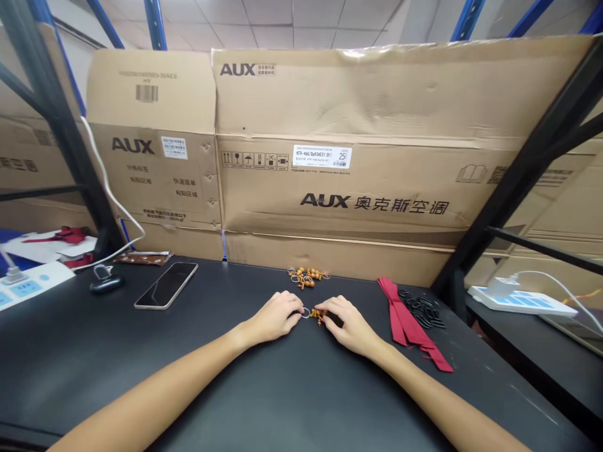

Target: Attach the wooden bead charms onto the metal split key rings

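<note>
A small keychain lies low over the black tabletop, between my two hands. Its silver split ring (306, 312) meets the fingertips of my left hand (277, 316), which are closed in a pinch at the ring's edge. On the other side, my right hand (347, 323) has thumb and fingers closed around the keychain's golden-brown beaded charm (317, 316); part of the charm is hidden by the fingers. Just beyond both hands sits a small pile of similar brown keychains (308, 276) with silver rings.
To the right are red ribbon strips (414, 323) and a heap of black rings (424, 309). A smartphone (166, 286), a dark earbud case (106, 281) and a power strip (38, 285) lie left. Cardboard (339, 176) walls the back; another power strip (522, 302) is far right.
</note>
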{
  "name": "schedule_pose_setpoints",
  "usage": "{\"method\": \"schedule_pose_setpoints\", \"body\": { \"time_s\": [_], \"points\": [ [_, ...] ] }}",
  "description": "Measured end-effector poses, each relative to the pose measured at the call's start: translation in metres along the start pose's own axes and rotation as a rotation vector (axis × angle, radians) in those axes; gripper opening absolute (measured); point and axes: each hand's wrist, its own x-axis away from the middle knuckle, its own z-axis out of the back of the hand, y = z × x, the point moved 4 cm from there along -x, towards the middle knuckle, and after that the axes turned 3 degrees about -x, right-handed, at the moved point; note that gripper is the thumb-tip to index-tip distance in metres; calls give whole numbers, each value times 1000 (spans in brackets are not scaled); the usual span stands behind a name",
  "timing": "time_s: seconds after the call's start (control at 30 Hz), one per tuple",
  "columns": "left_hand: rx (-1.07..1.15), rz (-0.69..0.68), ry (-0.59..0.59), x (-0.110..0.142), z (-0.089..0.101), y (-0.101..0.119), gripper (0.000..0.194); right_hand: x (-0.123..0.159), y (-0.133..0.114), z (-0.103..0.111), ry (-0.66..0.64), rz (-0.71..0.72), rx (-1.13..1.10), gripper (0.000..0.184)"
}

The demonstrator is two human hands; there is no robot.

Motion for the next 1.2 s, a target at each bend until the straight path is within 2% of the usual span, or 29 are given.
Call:
{"method": "schedule_pose_setpoints", "body": {
  "time_s": [0.33, 0.5, 0.73, 0.93, 1.2],
  "points": [
    [-141, -42, -24, -2, 1, 8, 12, 0, -2, 0, -4, -3, -21, 15],
    [-87, -30, -20, -1, 3, 8, 11, -1, -5, 2, 2, -4, -34, 9],
    [-8, 7, -22, 0, 5, 1, 7, 0, -5, 2, -10, -11, -36, 9],
    [-1, -39, -65, -4, 4, -1, 12, 1, -5, 1, -47, 11, 4, 19],
    [-58, -54, -44, -2, 3, 1, 17, 0, -7, 2, -40, 10, 18, 11]
  ]
}}
